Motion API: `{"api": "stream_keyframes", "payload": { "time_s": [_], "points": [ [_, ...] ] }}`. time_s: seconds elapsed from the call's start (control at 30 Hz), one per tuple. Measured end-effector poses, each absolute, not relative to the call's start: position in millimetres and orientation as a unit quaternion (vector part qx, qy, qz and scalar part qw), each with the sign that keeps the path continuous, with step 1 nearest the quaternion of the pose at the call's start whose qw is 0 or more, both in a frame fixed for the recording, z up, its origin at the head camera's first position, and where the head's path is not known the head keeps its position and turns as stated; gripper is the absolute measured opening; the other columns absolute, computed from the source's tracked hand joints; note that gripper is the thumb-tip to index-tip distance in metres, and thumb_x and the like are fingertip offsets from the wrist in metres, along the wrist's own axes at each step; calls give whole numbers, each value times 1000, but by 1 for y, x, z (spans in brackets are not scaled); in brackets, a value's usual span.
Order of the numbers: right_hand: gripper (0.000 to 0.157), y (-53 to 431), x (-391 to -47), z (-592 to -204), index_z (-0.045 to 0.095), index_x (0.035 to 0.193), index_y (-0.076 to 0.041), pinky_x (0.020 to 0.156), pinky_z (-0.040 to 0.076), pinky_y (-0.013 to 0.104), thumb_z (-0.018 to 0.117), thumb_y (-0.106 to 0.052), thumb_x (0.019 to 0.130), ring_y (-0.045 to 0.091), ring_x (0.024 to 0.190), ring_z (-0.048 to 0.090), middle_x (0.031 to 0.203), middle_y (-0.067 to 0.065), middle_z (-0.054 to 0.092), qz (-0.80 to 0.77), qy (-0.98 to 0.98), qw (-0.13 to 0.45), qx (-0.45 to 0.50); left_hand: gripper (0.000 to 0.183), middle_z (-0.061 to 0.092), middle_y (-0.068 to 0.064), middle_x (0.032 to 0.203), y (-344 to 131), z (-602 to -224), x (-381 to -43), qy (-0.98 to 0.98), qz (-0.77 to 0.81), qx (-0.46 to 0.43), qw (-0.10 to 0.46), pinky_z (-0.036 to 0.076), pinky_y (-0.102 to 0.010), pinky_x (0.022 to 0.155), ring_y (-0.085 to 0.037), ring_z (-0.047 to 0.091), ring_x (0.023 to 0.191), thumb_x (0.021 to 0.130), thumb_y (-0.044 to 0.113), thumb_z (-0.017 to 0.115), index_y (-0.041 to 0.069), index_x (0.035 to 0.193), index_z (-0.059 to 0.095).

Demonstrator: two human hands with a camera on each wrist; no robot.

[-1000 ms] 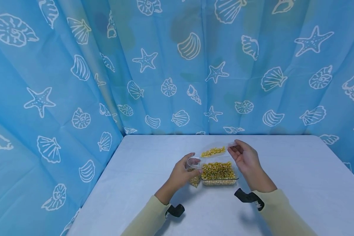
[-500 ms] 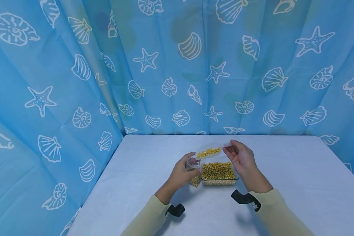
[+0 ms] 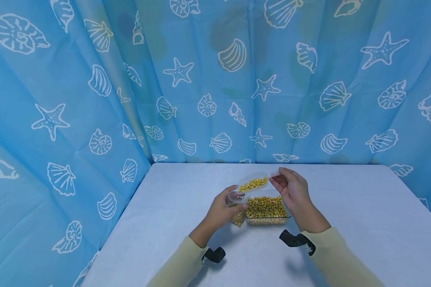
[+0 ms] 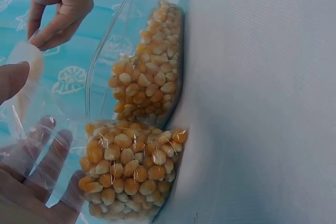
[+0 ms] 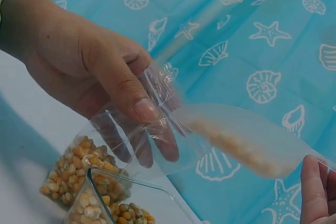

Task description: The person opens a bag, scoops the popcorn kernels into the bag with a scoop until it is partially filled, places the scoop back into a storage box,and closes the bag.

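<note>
My left hand (image 3: 217, 213) holds a clear plastic bag (image 5: 184, 161) by its mouth, thumb on the near side and fingers behind the film. Corn kernels (image 4: 128, 177) fill the bag's lower part. In my right hand (image 3: 293, 191), finger and thumb pinch the handle of a translucent scoop (image 5: 231, 115) carrying a strip of yellow kernels (image 3: 253, 184). The scoop tilts down to the left, its tip at the bag's mouth. Below it stands a glass container (image 4: 90, 77) of corn kernels, right beside the bag.
A white-covered table (image 3: 344, 223) lies under everything. Blue curtains (image 3: 201, 79) with white shells and starfish hang behind and at the left. Dark wrist devices (image 3: 297, 239) sit on both cuffs.
My right hand has moved left with the loaded scoop, bringing its tip to the bag's mouth. My left hand and the glass container have stayed about where they were.
</note>
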State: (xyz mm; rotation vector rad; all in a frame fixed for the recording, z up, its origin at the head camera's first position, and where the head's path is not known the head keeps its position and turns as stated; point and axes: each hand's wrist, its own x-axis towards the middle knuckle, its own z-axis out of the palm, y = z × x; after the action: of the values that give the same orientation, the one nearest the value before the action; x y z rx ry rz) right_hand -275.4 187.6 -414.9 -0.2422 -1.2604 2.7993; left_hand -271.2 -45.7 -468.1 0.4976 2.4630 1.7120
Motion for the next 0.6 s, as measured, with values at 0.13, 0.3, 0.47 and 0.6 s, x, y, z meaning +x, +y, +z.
{"api": "stream_keyframes", "payload": {
  "time_s": [0.13, 0.3, 0.47, 0.6],
  "points": [
    [26, 186, -276, -413, 50, 116, -3, 91, 49, 32, 61, -18, 98, 21, 96, 62, 107, 13, 54, 899, -431, 34, -70, 75, 59, 0, 131, -47, -468, -273, 815, 558, 148, 47, 40, -52, 100, -28, 50, 126, 85, 36, 75, 16, 149, 40],
    [24, 185, -279, -411, 52, 113, -2, 90, 49, 33, 61, -17, 98, 23, 96, 63, 103, 13, 57, 897, -436, 34, -57, 73, 58, -3, 130, -49, -468, -275, 809, 568, 139, 49, 46, -49, 95, -27, 53, 123, 85, 38, 75, 18, 148, 42],
    [23, 185, -281, -411, 53, 112, 0, 89, 50, 34, 62, -15, 97, 22, 89, 65, 96, 12, 59, 904, -423, 32, -50, 74, 60, 0, 126, -50, -469, -276, 803, 575, 144, 53, 47, -46, 94, -24, 54, 121, 86, 38, 75, 17, 148, 41],
    [25, 185, -282, -412, 51, 115, 2, 89, 50, 34, 61, -14, 98, 22, 89, 65, 96, 13, 59, 907, -418, 30, -49, 74, 60, 3, 126, -49, -468, -275, 803, 577, 137, 54, 46, -46, 95, -23, 54, 122, 85, 38, 76, 18, 148, 42]
  ]
}}
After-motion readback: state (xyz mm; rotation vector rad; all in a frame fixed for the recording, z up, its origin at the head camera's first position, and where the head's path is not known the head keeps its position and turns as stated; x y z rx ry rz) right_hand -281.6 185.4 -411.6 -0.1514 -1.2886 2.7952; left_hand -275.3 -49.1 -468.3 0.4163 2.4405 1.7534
